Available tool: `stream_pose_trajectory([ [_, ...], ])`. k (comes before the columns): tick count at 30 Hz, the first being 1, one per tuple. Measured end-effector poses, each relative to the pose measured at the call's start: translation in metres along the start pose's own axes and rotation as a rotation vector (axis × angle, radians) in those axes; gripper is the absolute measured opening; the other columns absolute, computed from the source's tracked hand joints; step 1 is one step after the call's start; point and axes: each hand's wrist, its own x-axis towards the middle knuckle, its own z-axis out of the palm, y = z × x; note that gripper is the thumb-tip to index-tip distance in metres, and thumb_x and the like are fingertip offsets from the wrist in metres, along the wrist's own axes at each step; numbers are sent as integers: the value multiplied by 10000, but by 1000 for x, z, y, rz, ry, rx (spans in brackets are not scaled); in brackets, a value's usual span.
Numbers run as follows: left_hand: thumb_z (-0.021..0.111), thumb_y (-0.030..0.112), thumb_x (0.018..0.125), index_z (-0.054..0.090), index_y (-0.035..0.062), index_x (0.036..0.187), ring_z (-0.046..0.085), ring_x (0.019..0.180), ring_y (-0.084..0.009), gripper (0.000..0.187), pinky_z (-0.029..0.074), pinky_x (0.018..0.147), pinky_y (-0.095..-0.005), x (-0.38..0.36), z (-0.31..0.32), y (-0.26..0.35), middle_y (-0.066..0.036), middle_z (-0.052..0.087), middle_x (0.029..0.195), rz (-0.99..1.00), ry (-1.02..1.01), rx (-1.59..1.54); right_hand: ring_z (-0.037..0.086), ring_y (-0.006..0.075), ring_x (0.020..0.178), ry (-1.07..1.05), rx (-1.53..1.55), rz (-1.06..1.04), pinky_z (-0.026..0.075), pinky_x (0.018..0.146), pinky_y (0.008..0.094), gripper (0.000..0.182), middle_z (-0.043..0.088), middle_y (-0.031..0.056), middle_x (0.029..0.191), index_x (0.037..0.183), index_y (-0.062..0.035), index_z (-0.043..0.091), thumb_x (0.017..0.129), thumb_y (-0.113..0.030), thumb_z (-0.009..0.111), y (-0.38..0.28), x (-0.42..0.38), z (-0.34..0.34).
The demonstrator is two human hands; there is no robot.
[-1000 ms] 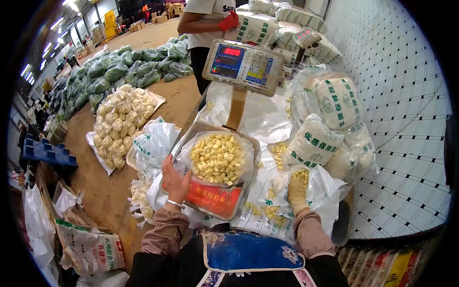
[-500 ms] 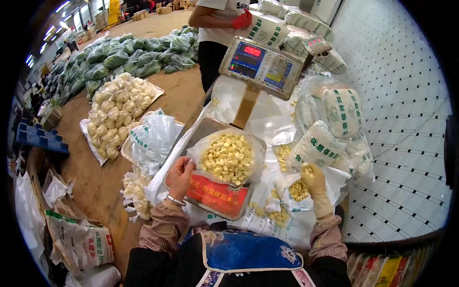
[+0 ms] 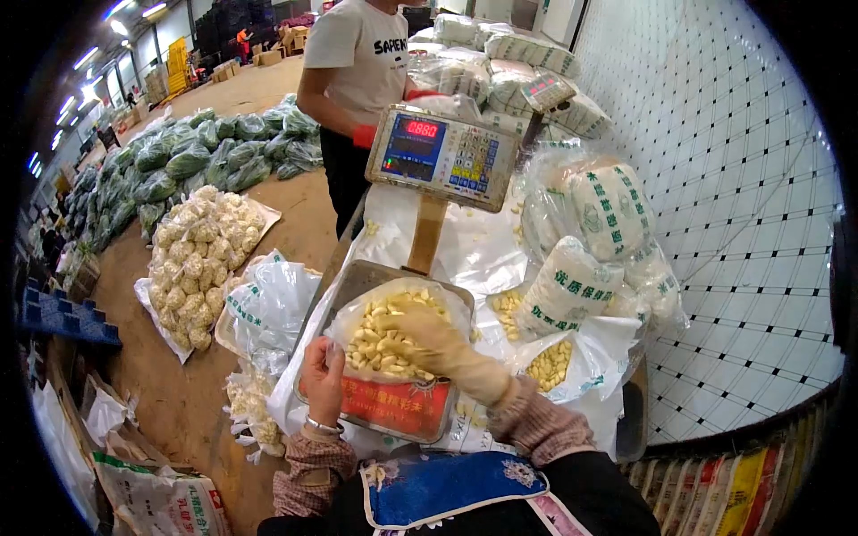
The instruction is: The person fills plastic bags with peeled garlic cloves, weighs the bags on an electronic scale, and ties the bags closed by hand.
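Note:
A clear plastic bag point(image 3: 453, 313) lies spread on the platform scale point(image 3: 362, 277), filled with pale peeled garlic cloves point(image 3: 368, 347). At the bag's left edge, my bare left hand point(image 3: 323, 380) pinches the plastic between thumb and fingers. My gloved right hand point(image 3: 460, 353) reaches across into the cloves; its fingers are smeared by motion and overlap the pile. Above the platform, the scale display point(image 3: 422, 130) shows red digits that look like 0.880. To the right, an open white bag point(image 3: 594, 353) holds more cloves point(image 3: 549, 366).
Filled printed bags point(image 3: 572, 284) are stacked right of the scale. Across the table stands a person point(image 3: 357, 80) wearing red gloves. On the floor at left lie bagged garlic point(image 3: 192, 268) and a heap of green bundles point(image 3: 183, 161). A tiled wall point(image 3: 715, 205) rises at right.
My right hand has moved left from the open white bag to the cloves on the scale. The display reading dropped from about 0.920. My left hand keeps its hold on the bag.

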Motion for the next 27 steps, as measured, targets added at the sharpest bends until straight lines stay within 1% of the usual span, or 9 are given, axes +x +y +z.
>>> stream_pose_trajectory([
  [3, 570, 40, 765, 503, 3, 926, 463, 903, -145, 178, 362, 810, -250, -3, 1, -4, -62, 481, 959, -25, -16, 37, 526, 306, 846, 60, 129, 368, 423, 754, 368, 198, 555, 165, 911, 871, -55, 583, 764, -218, 550, 21, -54, -54],
  [4, 570, 40, 765, 503, 3, 926, 463, 903, -145, 178, 362, 810, -250, -3, 1, -5, -62, 481, 959, -25, -8, 36, 562, 271, 834, -135, -17, 674, 436, 708, 345, 190, 601, 128, 877, 859, -50, 605, 773, -217, 576, 22, -68, -86],
  [10, 595, 11, 698, 507, 2, 932, 467, 951, -189, 250, 372, 828, -277, -10, 2, 5, -95, 482, 993, 80, -22, 307, 563, 306, 815, -587, -452, 1019, 449, 712, 350, 246, 593, 158, 890, 906, -54, 598, 730, -221, 558, 112, -232, -102],
  [11, 596, 12, 694, 508, 2, 933, 468, 952, -195, 256, 375, 828, -281, -12, 4, 8, -98, 480, 1000, 60, 5, 276, 563, 306, 815, -588, -449, 1014, 449, 712, 350, 246, 593, 158, 890, 906, -54, 598, 730, -221, 558, 117, -244, -89],
  [13, 597, 14, 689, 509, 3, 935, 470, 952, -200, 262, 378, 828, -285, -16, 7, 11, -102, 477, 1007, 43, 37, 247, 552, 324, 884, -338, -1034, 572, 442, 767, 361, 312, 578, 179, 957, 975, -71, 577, 692, -200, 585, 115, -244, -65],
  [14, 600, 20, 688, 511, 4, 940, 470, 957, -206, 268, 379, 830, -288, -17, 7, 13, -105, 474, 1018, 44, 10, 257, 552, 324, 884, -332, -1029, 569, 442, 767, 361, 312, 578, 179, 957, 975, -71, 577, 692, -200, 585, 110, -237, -65],
  [16, 604, 25, 688, 513, 6, 946, 471, 962, -211, 274, 380, 832, -292, -17, 5, 18, -108, 471, 1028, 54, -15, 271, 545, 333, 899, -662, -565, 1139, 437, 771, 375, 370, 581, 172, 939, 1021, -79, 553, 666, -164, 606, 97, -217, -72],
  [19, 596, 57, 723, 536, 2, 957, 504, 958, -203, 247, 392, 846, -293, -22, 5, 20, -122, 491, 1058, 137, -7, 328, 542, 313, 924, -430, -277, 1244, 436, 762, 350, 290, 572, 189, 980, 971, -52, 584, 747, -229, 532, 85, -228, -73],
  [27, 656, 102, 636, 502, 7, 1019, 415, 1075, -317, 424, 324, 909, -368, -32, 1, 41, -193, 435, 1132, 150, -16, 569, 557, 316, 822, -149, -206, 1037, 439, 692, 358, 201, 586, 165, 855, 860, -31, 586, 755, -188, 517, 65, -189, -129],
])
